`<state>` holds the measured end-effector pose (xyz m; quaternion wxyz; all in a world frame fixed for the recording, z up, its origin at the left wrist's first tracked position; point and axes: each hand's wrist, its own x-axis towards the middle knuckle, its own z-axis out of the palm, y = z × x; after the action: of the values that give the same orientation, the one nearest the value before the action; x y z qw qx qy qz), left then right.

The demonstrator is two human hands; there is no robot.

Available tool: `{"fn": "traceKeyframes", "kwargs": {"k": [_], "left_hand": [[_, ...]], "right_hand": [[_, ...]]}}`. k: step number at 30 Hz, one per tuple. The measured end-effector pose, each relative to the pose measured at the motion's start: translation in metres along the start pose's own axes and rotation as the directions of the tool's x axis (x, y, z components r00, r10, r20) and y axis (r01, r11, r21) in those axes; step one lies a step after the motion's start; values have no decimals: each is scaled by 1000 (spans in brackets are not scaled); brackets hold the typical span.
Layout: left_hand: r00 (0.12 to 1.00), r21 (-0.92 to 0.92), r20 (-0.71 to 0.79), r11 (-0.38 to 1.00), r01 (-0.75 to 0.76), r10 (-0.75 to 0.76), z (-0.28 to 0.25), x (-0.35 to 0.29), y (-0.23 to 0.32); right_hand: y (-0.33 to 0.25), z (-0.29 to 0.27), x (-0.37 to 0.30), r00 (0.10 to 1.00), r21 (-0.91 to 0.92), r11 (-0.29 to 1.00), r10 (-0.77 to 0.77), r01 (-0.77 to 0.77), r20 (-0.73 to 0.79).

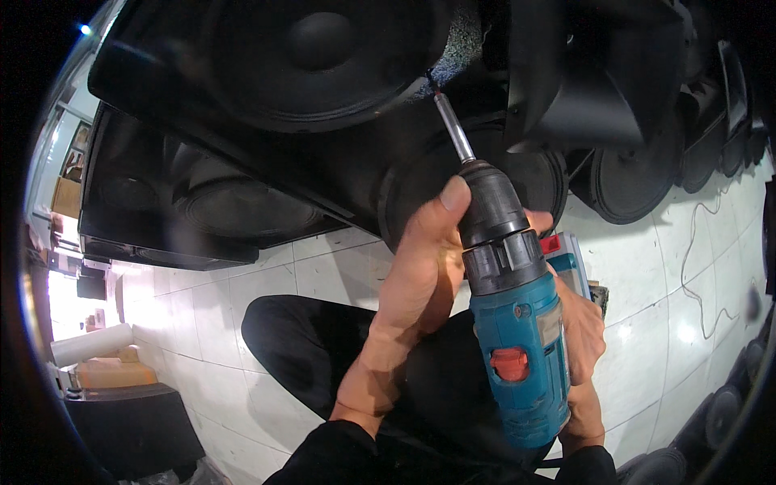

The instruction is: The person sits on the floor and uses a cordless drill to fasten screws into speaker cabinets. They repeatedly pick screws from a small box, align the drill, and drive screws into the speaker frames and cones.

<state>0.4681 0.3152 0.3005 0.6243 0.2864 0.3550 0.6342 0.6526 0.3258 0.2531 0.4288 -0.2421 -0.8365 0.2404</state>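
A teal and black power drill with an orange-red switch on top points up and away from me. My right hand is closed round its handle, mostly hidden under the body. My left hand wraps the black chuck from below, thumb on its left side and fingertips showing on its right. From the chuck runs a long silver bit holder. Its tip meets the lower right rim of a big round speaker driver in a black cabinet, beside a lit speckled patch; whether a screw sits there is too dark to tell.
Right of the bit juts a black horn-shaped flare. Another speaker cabinet lies at the left, and several round drivers line the right. A thin cable trails over the white tiled floor. Cardboard rests on a dark box.
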Motion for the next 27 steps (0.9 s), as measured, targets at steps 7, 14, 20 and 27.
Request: {"fn": "traceKeyframes", "kwargs": {"k": [7,14,20,27], "left_hand": [[1000,35,20,999,16,-17,-14,-17,-14],[1000,-101,10,995,-10,11,-11,-18,-13],[996,-147,84,989,-22,35,-12,-21,-6],[998,-183,57,983,-27,38,-10,-19,-6]], "right_hand": [[-1,-1,1,999,-44,999,17,-18,-34],[-13,-11,20,999,-147,989,-21,16,-33],[-10,-5,23,998,-148,988,-40,33,-46],[-15,-7,32,998,-182,983,-42,33,-44]]}}
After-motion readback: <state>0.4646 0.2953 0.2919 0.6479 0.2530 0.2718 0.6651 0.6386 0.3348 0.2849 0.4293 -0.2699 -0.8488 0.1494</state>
